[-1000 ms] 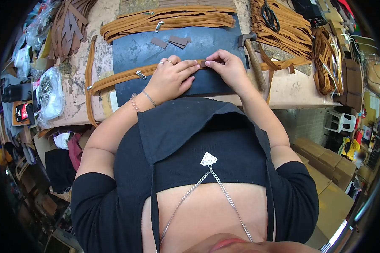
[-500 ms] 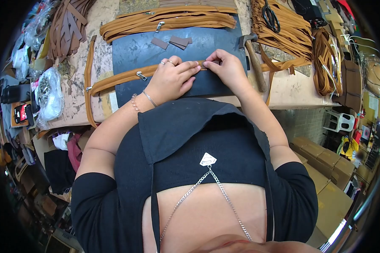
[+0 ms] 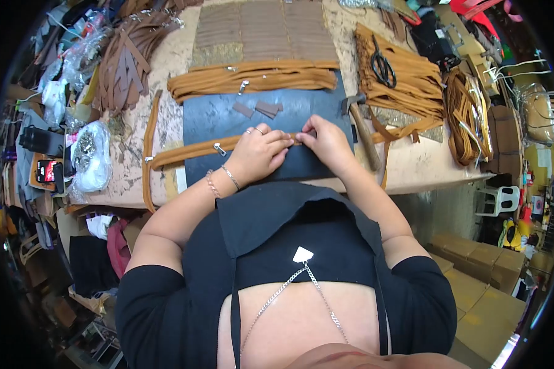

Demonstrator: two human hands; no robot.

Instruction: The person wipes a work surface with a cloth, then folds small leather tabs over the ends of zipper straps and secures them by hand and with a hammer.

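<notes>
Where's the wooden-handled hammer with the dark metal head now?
In the head view, the hammer lies just right of the right hand, along the right edge of the dark rectangular mat.

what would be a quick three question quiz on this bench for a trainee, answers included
1. Fill the gap: the left hand lies over a brown zipper strip that crosses the dark mat; its metal ____ shows to the left of that hand.
2. Short answer: which tool lies nearest the right hand?
3. True or false: the black scissors lie on the dark mat.

Key:
1. Pull.
2. The hammer.
3. False; they lie on the zipper bundle at the right.
</notes>
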